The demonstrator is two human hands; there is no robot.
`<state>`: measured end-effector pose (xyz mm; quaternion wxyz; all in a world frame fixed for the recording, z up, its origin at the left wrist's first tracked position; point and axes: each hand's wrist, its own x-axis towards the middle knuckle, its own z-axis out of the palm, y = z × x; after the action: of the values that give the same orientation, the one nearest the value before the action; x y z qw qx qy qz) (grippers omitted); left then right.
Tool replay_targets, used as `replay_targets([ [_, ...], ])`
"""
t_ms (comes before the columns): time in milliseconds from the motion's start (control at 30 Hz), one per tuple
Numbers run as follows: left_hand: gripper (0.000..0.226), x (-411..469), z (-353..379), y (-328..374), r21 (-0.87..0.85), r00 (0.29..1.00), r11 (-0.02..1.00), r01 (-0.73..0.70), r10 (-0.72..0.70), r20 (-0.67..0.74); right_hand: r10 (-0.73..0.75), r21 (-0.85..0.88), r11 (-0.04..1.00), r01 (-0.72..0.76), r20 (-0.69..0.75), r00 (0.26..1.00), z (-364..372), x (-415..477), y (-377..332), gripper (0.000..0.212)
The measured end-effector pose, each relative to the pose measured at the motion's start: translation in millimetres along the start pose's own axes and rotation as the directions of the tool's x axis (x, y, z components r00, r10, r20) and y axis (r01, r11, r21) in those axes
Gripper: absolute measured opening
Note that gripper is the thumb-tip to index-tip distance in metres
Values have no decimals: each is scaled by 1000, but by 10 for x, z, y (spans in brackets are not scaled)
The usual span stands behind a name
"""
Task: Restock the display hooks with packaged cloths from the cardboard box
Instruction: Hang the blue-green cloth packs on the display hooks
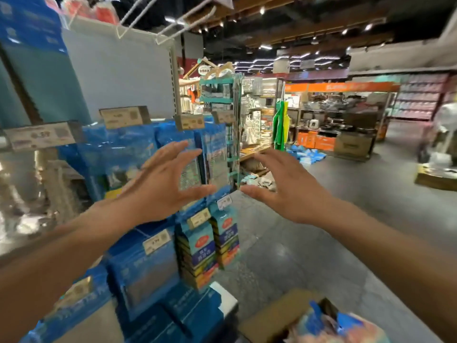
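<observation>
Blue packaged cloths (212, 154) hang in a row from a display hook at the end of the shelving. My left hand (163, 184) is spread in front of these packs with straight fingers, its fingertips at their face. My right hand (284, 186) is held out to the right of the packs, fingers extended, holding nothing. The cardboard box (279, 318) stands on the floor at the bottom right, with blue packs (336, 325) showing in it. More blue packs (146, 266) and multicoloured cloth packs (197, 256) hang lower down.
Bare white wire hooks (153, 21) jut out overhead. Price tags (40, 136) sit on the hook ends. A teal rack (220, 115) stands behind the display. Grey aisle floor (346, 219) stretches right, with blue packs scattered (305, 152) farther off.
</observation>
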<state>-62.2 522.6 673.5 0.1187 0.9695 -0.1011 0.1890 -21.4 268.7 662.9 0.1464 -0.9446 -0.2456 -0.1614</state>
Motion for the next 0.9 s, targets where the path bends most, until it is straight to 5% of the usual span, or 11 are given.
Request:
replay_targets([
  [500, 103, 601, 1839, 700, -231, 970, 968, -100, 146, 193, 306, -20, 952, -306, 97, 947, 729, -750, 1476, 89],
  [900, 87, 739, 3502, 1137, -387, 833, 906, -170, 342, 435, 607, -30, 790, -613, 179, 774, 1715, -1542, 2383, 83],
])
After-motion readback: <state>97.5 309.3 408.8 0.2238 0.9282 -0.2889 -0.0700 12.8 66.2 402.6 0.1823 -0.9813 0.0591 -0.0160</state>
